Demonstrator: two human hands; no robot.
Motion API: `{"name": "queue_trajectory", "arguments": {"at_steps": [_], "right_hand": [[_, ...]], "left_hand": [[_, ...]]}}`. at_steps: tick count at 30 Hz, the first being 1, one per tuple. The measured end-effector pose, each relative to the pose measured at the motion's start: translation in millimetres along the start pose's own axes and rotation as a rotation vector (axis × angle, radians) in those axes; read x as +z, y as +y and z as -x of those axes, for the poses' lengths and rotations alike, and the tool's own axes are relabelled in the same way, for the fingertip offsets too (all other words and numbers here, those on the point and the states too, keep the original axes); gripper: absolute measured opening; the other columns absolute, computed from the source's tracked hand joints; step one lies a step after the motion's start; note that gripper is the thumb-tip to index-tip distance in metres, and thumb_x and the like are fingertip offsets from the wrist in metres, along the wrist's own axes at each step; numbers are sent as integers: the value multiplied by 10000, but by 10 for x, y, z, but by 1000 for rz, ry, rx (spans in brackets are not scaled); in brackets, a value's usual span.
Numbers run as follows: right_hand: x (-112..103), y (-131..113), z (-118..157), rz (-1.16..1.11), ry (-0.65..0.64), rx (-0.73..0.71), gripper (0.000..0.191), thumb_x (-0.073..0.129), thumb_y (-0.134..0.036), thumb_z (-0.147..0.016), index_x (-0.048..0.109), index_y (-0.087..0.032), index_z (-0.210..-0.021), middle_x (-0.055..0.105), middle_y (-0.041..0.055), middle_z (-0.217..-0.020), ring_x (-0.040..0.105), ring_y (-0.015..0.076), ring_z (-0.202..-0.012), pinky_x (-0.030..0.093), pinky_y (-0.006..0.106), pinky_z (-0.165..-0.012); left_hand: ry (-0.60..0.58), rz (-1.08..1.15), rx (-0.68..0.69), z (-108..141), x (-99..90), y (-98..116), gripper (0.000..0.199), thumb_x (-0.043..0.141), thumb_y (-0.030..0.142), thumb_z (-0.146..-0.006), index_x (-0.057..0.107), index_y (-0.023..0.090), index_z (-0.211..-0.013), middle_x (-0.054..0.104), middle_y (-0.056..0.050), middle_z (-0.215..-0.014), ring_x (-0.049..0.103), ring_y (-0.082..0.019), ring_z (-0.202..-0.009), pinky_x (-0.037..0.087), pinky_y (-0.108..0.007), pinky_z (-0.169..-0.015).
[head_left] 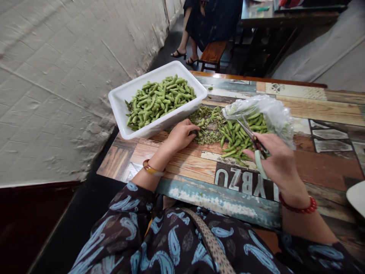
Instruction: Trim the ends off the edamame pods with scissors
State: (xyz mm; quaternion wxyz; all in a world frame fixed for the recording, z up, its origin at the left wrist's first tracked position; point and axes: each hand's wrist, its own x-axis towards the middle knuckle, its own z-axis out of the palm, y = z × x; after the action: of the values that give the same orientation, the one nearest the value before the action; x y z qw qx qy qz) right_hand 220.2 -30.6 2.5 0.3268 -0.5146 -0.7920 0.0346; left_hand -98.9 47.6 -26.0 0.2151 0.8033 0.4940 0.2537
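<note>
PODS & SCISSORS, MID-FRAME

Tub [159, 127], L of ctr: rigid; grip rim. Pods [159, 99] inside: light, firm, prob. bendy; take mid-length.
L hand [181, 135], ctr: fingertips at trimmings [211, 135], grip unclear.
Loose pods [235, 137], R of ctr: ditto.
Bag [273, 110], above: thin, limp.
R hand [278, 158], apart from L: round scissors [259, 161].
</note>
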Motion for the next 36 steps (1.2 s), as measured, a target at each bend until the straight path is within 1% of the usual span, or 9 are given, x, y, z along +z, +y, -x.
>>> {"name": "queue_trajectory", "arguments": {"at_steps": [3, 6, 11, 17, 22, 26, 30, 33, 36], "right_hand": [[-2, 5, -5, 3, 3, 1, 419, 693, -361, -873, 635, -194, -1253, 704, 118, -1084, 693, 259, -870, 574, 396, -800], [-9, 9, -3, 9, 3, -3, 426, 699, -355, -870, 633, -194, -1259, 705, 116, -1072, 693, 262, -872, 574, 393, -793], [-7, 12, 12, 5, -3, -4, 435, 707, -345, -865, 628, -202, -1269, 699, 114, -1099, 692, 258, -880, 575, 383, -789], [19, 23, 15, 10, -10, -20, 445, 712, -360, -865, 623, -210, -1274, 703, 110, -1087, 691, 257, -872, 577, 389, -791], [22, 39, 19, 13, -16, -18, 447, 704, -375, -869, 620, -223, -1281, 704, 107, -1092, 696, 260, -867, 580, 394, -788], [-3, 41, 10, 13, -9, 10, 441, 693, -378, -874, 621, -220, -1279, 704, 108, -1088, 696, 259, -871, 583, 392, -778], [-31, 36, -3, 5, -11, 27, 453, 707, -371, -865, 618, -225, -1284, 708, 107, -1098, 695, 262, -909, 585, 387, -792], [-46, 28, -7, 7, -10, 31, 455, 704, -376, -868, 614, -230, -1290, 707, 104, -1114, 695, 260, -922, 585, 385, -803], [-58, 13, -8, 2, -5, 28, 442, 693, -371, -877, 615, -224, -1286, 708, 104, -1113, 694, 261, -931, 587, 387, -810]], "left_hand": [[55, 89, -37, -53, 41, 27, 115, 677, 129, -754, 761, 170, -822, 607, -41, -818, 562, -168, -797, 451, -299, -756], [120, 419, -155, -57, 34, 88, 75, 696, 215, -770, 715, 146, -791, 614, -18, -760, 543, -129, -722, 431, -264, -699], [-18, 1077, -428, -15, -8, 251, 297, 777, 364, -728, 604, 134, -802, 651, -14, -744, 491, -54, -557, 339, -181, -506], [-21, 1287, -484, -4, 3, 343, 368, 871, 278, -626, 617, 124, -843, 664, -12, -763, 575, -59, -588, 439, -175, -532], [66, 1188, -455, -16, 56, 315, 315, 841, 277, -653, 637, 130, -844, 600, 22, -692, 555, -67, -570, 456, -189, -522], [216, 720, -309, -86, 112, 242, 165, 734, 207, -748, 683, 138, -889, 626, -8, -747, 557, -94, -614, 473, -214, -561], [282, 288, -118, -101, 62, 259, 287, 679, 116, -769, 714, 151, -1053, 677, -64, -975, 592, -116, -732, 499, -251, -680], [126, 276, -54, 18, -73, 369, 169, 622, 187, -866, 729, 141, -988, 701, -80, -953, 631, -151, -833, 515, -275, -757], [-362, 463, 40, 199, -215, 459, 205, 618, 251, -902, 735, 149, -1035, 741, -92, -995, 678, -163, -897, 535, -273, -801]]}}
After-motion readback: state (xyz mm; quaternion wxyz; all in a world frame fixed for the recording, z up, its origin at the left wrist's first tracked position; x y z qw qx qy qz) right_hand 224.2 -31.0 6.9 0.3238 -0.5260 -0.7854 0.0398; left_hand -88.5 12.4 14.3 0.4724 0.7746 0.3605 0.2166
